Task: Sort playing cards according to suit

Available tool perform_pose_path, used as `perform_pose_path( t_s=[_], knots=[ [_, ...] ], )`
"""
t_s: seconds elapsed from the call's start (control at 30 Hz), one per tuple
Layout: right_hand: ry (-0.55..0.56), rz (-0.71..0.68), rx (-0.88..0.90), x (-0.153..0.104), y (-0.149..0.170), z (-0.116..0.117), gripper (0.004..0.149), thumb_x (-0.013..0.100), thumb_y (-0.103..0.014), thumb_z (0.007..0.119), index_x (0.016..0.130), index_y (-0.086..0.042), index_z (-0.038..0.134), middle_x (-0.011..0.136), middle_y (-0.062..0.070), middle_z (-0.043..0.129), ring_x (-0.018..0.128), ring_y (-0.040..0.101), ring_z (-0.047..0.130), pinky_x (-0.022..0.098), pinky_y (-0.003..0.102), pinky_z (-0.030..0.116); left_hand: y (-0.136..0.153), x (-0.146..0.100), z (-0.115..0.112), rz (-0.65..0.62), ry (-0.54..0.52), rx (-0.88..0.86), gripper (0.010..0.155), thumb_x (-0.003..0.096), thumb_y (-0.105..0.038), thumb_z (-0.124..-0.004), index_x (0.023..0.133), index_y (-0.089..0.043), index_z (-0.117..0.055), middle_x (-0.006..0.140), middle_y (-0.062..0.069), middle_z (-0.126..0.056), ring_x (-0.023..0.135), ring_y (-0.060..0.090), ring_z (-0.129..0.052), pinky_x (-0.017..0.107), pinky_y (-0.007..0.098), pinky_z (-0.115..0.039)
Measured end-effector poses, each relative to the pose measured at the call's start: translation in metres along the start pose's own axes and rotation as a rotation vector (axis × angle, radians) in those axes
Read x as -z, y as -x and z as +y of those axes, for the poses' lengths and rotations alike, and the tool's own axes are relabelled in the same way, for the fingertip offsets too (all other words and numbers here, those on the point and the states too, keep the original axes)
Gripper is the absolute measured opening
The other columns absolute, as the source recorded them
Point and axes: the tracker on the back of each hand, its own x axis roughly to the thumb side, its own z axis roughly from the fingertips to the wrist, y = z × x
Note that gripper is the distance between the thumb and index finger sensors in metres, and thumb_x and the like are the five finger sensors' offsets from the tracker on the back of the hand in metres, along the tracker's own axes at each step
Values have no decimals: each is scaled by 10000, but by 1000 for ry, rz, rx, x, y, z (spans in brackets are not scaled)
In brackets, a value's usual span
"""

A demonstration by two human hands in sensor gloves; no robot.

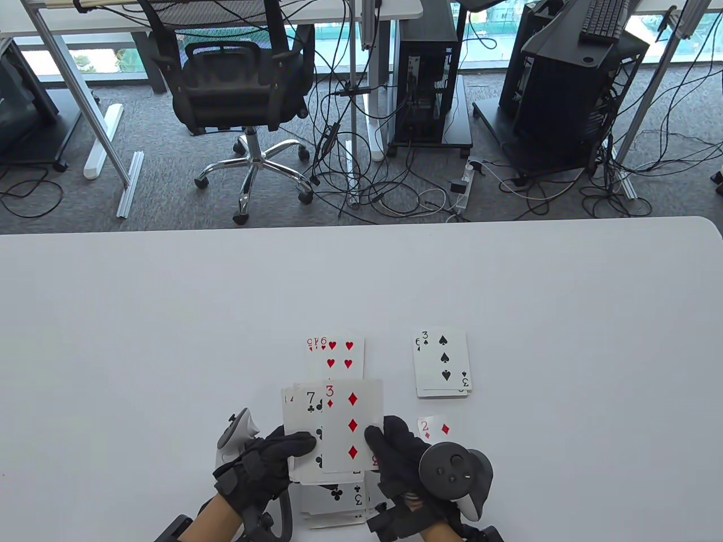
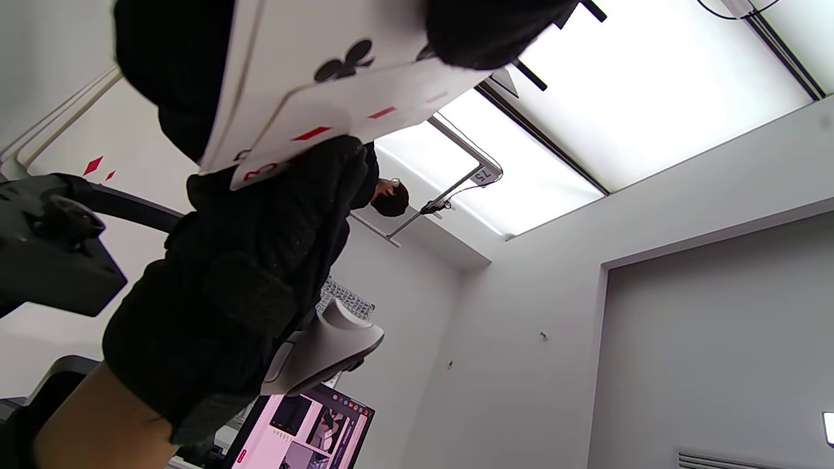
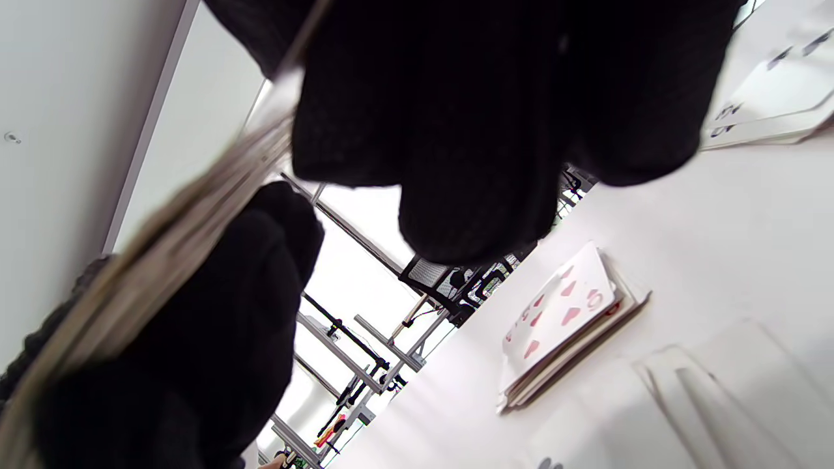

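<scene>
My left hand (image 1: 271, 457) holds a fanned deck (image 1: 305, 435) above the table, thumb on the 7 of clubs. My right hand (image 1: 395, 451) pinches the 3 of diamonds (image 1: 351, 426) at its lower right edge, on top of the deck. In the left wrist view the 3 of diamonds (image 2: 339, 117) shows from below. On the table lie a hearts pile (image 1: 337, 357), also in the right wrist view (image 3: 560, 319), a spades pile (image 1: 442, 364) topped by the 3 of spades, a diamonds pile (image 1: 435, 428) showing a 2, and a clubs pile (image 1: 334, 499) beneath the hands.
The white table (image 1: 141, 339) reaches its far edge past the piles. Beyond it stand an office chair (image 1: 243, 90), computer towers (image 1: 429, 84) and loose cables on the floor.
</scene>
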Motion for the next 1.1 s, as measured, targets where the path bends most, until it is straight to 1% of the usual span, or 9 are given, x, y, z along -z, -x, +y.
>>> perform_pose_path(
  t_s=[0.17,0.3,0.37,0.43,0.5,0.67,0.87,1.0,1.1],
  knots=[
    [2,57,54,10,10,-21,434,553,-238,647,761,137,715,408,46,928,299,262,988,350,478,843,-1,-1,2,-12,-13,-14,547,632,-316,-642,1107,-182,-407,1111,130,-565,919,415,-736,559,522,-775],
    [1,92,39,18,21,-51,424,541,-222,671,746,143,736,374,52,931,262,263,985,326,482,844,-2,-3,5,-15,-43,-17,547,634,-318,-639,1108,-182,-403,1112,128,-560,920,414,-733,560,520,-775],
    [-56,156,-30,21,32,-67,423,533,-211,684,727,159,754,330,55,931,204,253,978,298,477,848,-3,-4,6,-21,-49,-23,546,634,-320,-639,1108,-184,-403,1113,128,-558,921,414,-732,561,519,-775],
    [-166,245,-156,19,47,-81,425,535,-209,684,729,163,750,331,56,929,204,253,976,298,476,847,-3,-5,8,-26,-61,-25,546,635,-322,-638,1108,-186,-401,1114,126,-557,924,411,-730,562,518,-774],
    [-215,296,-278,13,58,-86,429,533,-210,686,730,165,750,331,57,930,202,254,976,296,476,847,-3,-5,8,-25,-69,-23,546,635,-322,-638,1108,-187,-402,1114,125,-558,922,411,-731,562,518,-775],
    [-305,407,-521,0,81,-81,460,530,-214,698,729,198,743,316,79,933,179,276,972,276,490,840,-3,-5,7,-19,-73,-27,547,636,-324,-636,1109,-186,-399,1115,124,-555,924,413,-727,563,518,-773],
    [-462,355,-923,-1,85,-61,548,534,-298,710,749,206,730,321,84,937,188,286,972,282,493,839,-3,-6,7,-19,-84,-29,548,636,-325,-636,1109,-186,-398,1115,125,-554,923,415,-727,562,519,-773],
    [-505,308,-1041,1,83,-51,577,536,-336,700,733,206,735,313,73,937,185,278,972,286,490,841,-4,-6,8,-22,-93,-32,548,636,-327,-635,1109,-185,-397,1116,127,-551,924,413,-727,563,518,-773],
    [-528,322,-1060,3,81,-50,578,539,-342,693,743,197,739,318,75,938,191,283,973,290,493,839,-4,-6,8,-23,-97,-32,547,637,-326,-634,1109,-185,-397,1115,125,-552,925,411,-726,563,516,-774]
  ],
)
